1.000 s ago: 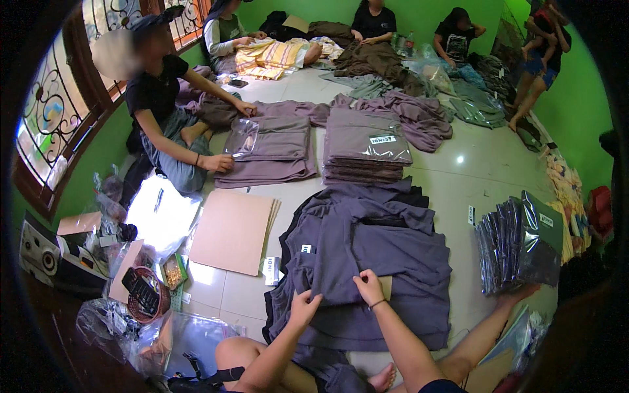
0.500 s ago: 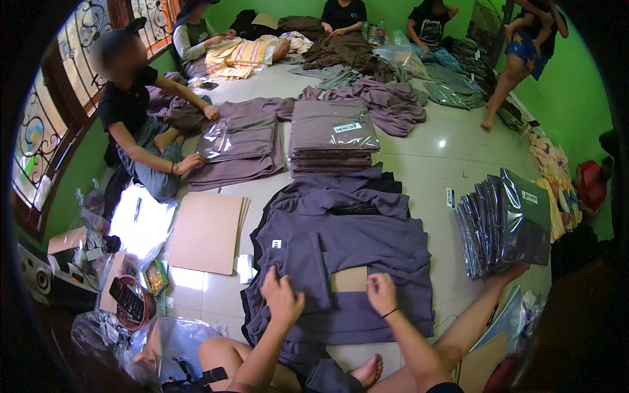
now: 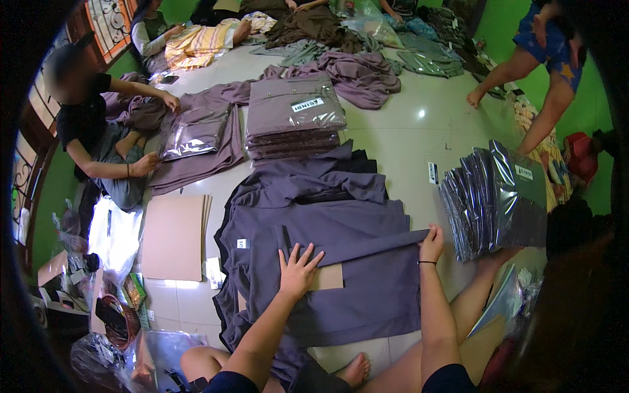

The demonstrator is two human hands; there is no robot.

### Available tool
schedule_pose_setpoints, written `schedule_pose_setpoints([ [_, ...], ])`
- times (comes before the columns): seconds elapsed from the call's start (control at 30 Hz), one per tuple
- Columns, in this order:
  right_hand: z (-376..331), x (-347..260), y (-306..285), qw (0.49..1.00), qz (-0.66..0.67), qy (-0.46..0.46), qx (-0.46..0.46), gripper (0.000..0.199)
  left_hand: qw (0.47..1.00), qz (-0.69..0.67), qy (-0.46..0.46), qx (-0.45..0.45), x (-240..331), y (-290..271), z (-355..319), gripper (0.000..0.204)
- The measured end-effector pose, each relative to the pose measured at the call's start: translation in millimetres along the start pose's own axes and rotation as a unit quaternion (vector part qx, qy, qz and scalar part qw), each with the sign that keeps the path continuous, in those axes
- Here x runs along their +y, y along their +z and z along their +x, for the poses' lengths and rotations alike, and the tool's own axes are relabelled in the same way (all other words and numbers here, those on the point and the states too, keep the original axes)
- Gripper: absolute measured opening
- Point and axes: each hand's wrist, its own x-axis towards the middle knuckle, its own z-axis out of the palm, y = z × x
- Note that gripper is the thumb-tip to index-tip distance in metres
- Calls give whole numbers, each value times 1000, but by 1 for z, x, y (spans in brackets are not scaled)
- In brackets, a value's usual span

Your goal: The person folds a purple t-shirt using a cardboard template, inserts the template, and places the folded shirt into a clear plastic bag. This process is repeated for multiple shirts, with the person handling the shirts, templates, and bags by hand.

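Note:
A purple-grey long-sleeved garment lies spread on the floor in front of me, on top of other dark garments. My left hand is open, fingers spread and pressed flat on the cloth near its middle. At the garment's right edge my right hand pinches the end of a sleeve, which stretches straight across from the left hand's side. A piece of tan cardboard shows on the garment just below the sleeve, partly covered by cloth and my left hand.
Left of the garment lies a stack of tan cardboard sheets. Bagged folded garments stand beyond in a pile and at the right in a leaning row. A co-worker sits at the left handling a bagged garment.
My right hand has moved right and slightly away, drawing the sleeve out sideways. The left hand has shifted onto the cloth and spread its fingers. The whole view has turned a little.

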Motion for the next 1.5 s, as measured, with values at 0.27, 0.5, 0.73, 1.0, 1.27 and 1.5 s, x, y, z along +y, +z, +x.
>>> schedule_pose_setpoints([
  [0.27,-119,57,-84,994,-110,-15,2,42,997,-12,60,-40,4,-22,5,43],
  [0.5,-172,65,-126,952,-256,40,-164,66,978,-132,158,-26,68,-6,39,33],
  [0.73,-172,58,-123,943,-255,142,-160,66,939,-343,4,17,157,47,96,29],
  [1.0,-195,-27,-137,941,-318,32,-108,35,885,-445,20,-134,166,28,84,32],
  [1.27,-303,-102,-79,762,346,89,-541,46,598,-636,-419,249,-52,-108,-92,39],
  [1.5,-301,-50,26,843,-283,-342,-304,50,236,-851,-462,87,23,-92,-240,21],
])
